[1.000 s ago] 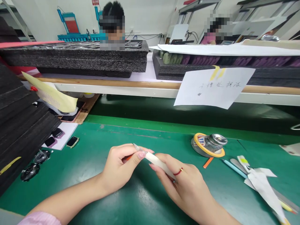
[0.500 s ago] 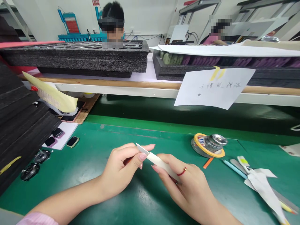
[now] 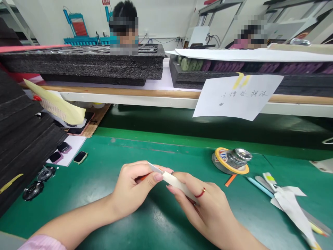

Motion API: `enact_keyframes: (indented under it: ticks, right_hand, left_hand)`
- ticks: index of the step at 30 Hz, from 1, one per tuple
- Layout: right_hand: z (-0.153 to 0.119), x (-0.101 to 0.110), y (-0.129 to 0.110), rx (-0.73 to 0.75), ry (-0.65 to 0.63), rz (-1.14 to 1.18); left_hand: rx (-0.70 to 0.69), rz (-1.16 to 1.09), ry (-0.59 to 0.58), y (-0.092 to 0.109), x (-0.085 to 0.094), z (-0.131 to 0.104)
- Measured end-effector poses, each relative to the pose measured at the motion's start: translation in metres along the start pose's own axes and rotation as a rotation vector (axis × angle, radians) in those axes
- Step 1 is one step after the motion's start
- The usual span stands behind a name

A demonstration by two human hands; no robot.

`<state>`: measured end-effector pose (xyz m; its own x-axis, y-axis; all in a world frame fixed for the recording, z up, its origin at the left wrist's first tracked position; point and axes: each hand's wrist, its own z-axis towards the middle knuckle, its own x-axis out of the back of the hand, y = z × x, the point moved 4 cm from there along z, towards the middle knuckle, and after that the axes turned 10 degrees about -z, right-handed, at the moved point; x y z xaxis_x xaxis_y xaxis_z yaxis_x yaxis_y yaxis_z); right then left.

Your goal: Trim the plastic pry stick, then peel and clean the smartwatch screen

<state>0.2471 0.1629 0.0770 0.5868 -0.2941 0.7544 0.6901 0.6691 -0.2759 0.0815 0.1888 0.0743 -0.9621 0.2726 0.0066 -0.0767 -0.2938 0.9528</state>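
Observation:
My right hand (image 3: 208,201) is closed around the pale, wrapped-looking handle (image 3: 177,182) of a small knife. Its thin blade (image 3: 155,168) points up and to the left, over the fingers of my left hand (image 3: 135,187). That left hand is pinched, with thumb and forefinger at the blade. A small orange piece (image 3: 142,177) peeks out between its fingers, mostly hidden by them. Whether the blade touches this piece, I cannot tell. Both hands are held above the green tabletop (image 3: 125,232).
At the right are a yellow tape roll (image 3: 219,161) with a metal-topped jar (image 3: 240,158), an orange strip (image 3: 231,180), a blue pen (image 3: 260,186) and a toothbrush (image 3: 269,177). Watch-like pieces (image 3: 80,157) and stacked black foam (image 3: 23,139) stand left. A shelf (image 3: 130,99) crosses behind; two people sit beyond.
The knife and the fingers of my left hand have shifted slightly down and left. More of the orange piece shows between the left fingers.

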Motion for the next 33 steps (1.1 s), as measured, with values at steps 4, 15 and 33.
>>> enact_keyframes:
  ticks: [4,15,33]
  right_hand:
    - [-0.002,-0.003,-0.001,0.017,0.037,-0.073]
    - [-0.006,-0.012,-0.001,-0.004,0.079,-0.202]
    - [0.0,0.005,0.002,-0.022,-0.015,-0.042]
  left_hand:
    - [0.011,-0.047,0.015,-0.004,0.001,0.001]
    - [0.143,0.023,0.063,-0.015,0.004,0.001]
    - [0.152,-0.05,0.049,-0.004,0.003,0.0]
